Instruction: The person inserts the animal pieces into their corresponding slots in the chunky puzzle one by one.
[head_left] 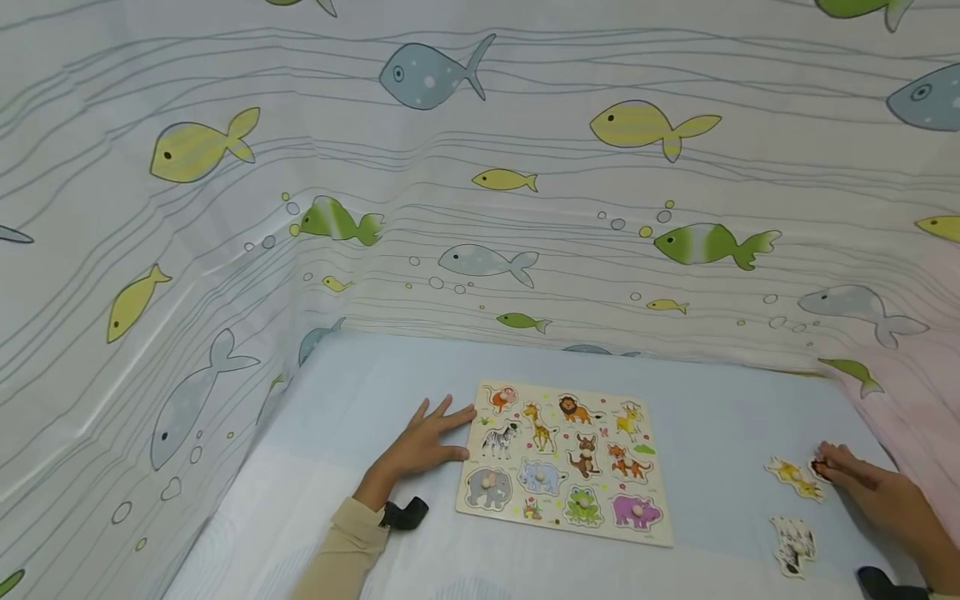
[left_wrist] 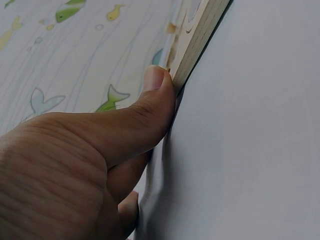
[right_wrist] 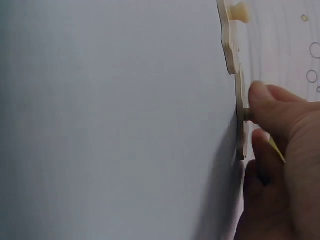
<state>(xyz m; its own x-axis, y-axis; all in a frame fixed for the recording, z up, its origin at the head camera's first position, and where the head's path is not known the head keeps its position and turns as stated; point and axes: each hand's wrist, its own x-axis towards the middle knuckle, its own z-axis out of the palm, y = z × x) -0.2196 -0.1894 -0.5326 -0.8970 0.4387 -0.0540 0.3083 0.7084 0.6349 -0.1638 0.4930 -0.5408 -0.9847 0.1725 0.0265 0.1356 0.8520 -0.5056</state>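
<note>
In the head view, the wooden animal puzzle board (head_left: pixel 652 536) lies flat on the table. My left hand (head_left: pixel 422 443) is at its left side with fingers spread, fingertips and thumb (left_wrist: pixel 157 82) against the edge. Over at the right, my right hand (head_left: pixel 873 492) pinches the small knob (right_wrist: pixel 247 114) of a brown puzzle piece (head_left: pixel 820 469), mostly hidden by the fingers. Beside that piece lies a yellow giraffe-like piece (head_left: pixel 795 477). Nearer the front is a black-and-white zebra piece (head_left: pixel 792 546). Knobbed elephant (head_left: pixel 489 492), rhino (head_left: pixel 542 478), frog (head_left: pixel 582 508) and hippo (head_left: pixel 636 513) pieces sit in the board.
A pale blue cloth (head_left: pixel 720 425) covers the table. White fish-printed fabric (head_left: pixel 570 250) rises behind it and on the left, with pinkish fabric (head_left: pixel 930 375) on the right. Dark wrist straps (head_left: pixel 405 513) are on both arms.
</note>
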